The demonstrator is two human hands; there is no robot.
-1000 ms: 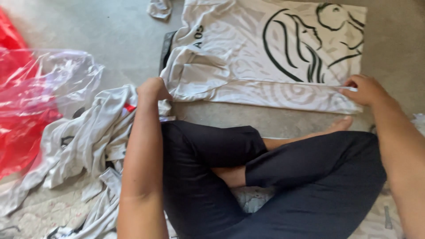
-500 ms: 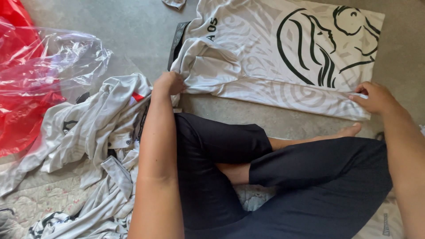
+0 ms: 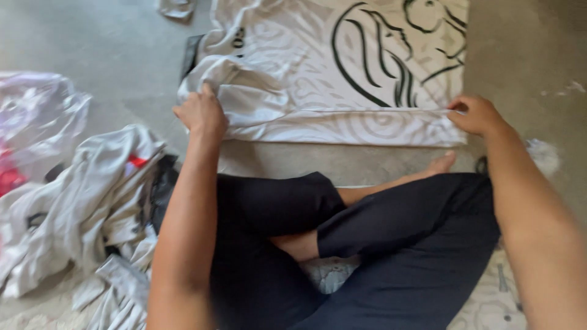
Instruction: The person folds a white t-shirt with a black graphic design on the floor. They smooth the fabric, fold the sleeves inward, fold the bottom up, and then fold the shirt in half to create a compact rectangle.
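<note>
One white shirt (image 3: 342, 91) with a black line drawing lies spread flat on the grey floor (image 3: 92, 43), just ahead of both hands. Its long axis runs left to right, between the two hands; the near edge is turned over into a single long fold that runs straight from one hand to the other. The collar end, with a dark band, points toward the left hand's side, and the hem end sits by the right hand.

Two hands are at work, well apart, one at each end of that fold. The left hand (image 3: 200, 113) is closed over the bunched sleeve cloth at the left end. The right hand (image 3: 476, 115) pinches the folded edge at the right corner, fingers curled onto the cloth.

Behind the hands, toward the person, two crossed legs in dark trousers (image 3: 367, 244) rest on the floor, with one bare foot (image 3: 441, 164) just below the fold near the right hand.

Left of the left arm lies one loose pile of white garments (image 3: 79, 208), rumpled, with a bit of red showing. Beyond it, farther left, sits one clear plastic bag (image 3: 36, 116). One small scrap of white cloth (image 3: 176, 7) lies at the far edge, past the left hand.
</note>
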